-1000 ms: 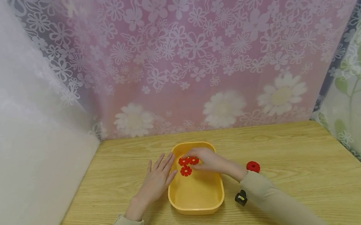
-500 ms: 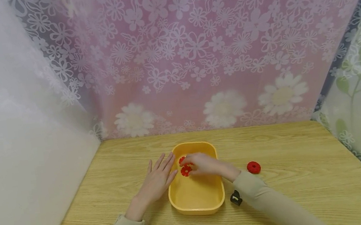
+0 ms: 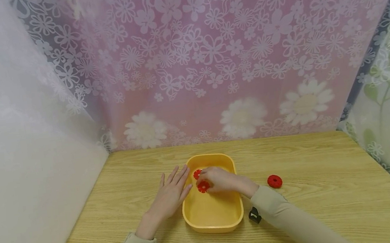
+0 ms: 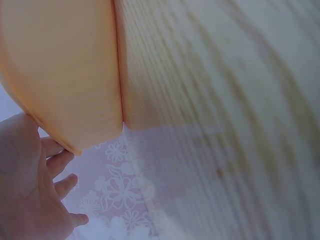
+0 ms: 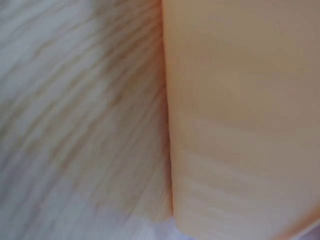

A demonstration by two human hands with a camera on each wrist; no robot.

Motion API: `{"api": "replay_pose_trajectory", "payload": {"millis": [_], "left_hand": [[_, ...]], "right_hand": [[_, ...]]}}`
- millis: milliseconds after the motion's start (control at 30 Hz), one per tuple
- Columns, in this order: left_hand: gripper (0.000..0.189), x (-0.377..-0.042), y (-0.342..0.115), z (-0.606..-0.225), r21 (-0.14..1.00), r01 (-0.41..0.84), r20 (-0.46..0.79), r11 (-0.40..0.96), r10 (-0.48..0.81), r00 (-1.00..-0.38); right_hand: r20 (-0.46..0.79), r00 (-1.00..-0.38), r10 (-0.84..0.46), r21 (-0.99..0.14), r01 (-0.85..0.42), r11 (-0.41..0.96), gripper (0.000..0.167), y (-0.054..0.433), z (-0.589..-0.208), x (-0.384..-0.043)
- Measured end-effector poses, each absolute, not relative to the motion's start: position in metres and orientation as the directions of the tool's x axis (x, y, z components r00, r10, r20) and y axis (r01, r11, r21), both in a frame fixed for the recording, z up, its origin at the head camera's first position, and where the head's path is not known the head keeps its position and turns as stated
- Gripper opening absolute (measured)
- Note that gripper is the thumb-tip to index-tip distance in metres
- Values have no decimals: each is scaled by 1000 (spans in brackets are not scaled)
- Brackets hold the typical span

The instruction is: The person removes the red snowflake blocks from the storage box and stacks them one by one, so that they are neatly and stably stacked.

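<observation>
A yellow plastic tub (image 3: 213,217) stands on the table, with red notched flower-shaped discs inside. My left hand (image 3: 169,194) lies with fingers spread and straight along the tub's left rim; in the left wrist view, the fingers (image 4: 64,187) touch that edge. Reaching over the right rim, my right hand (image 3: 221,179) pinches a red flower disc (image 3: 203,187) between fingertips and thumb. Another red disc (image 3: 197,173) lies just beyond it, partly covered by the fingers. The right wrist view shows only the tub's outer wall (image 5: 240,110) and the table, no hand.
A thicker round red piece (image 3: 275,181) with a hole at its centre lies on the wooden table (image 3: 319,195), right of the tub. Behind the table hangs a pink flowered curtain (image 3: 186,57); pale sheets flank both sides.
My right hand has come down and toward me inside the tub and now grips the near disc, shifted slightly. A third disc seen earlier is hidden behind the hand. The left hand stays put.
</observation>
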State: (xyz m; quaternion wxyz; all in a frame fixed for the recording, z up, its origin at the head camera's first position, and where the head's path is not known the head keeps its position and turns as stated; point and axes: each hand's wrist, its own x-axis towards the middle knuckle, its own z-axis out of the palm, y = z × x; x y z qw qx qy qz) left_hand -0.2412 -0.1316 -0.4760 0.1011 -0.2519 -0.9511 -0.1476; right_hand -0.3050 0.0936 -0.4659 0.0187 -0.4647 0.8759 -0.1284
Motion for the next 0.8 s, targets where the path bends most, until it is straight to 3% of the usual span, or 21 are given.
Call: {"api": "replay_pose_trajectory", "payload": {"millis": [467,800], "left_hand": [[58,-240,-132,-474,241,503,252,830,447,-858],[58,-239,-131,-473,247,510,264,824,450,-853]], "right_hand": [[17,-635,-772,-290,-742,604,29,95,-464,-300],[77,-662,-746,-344,-720,603,34,99,-459,-296]]}}
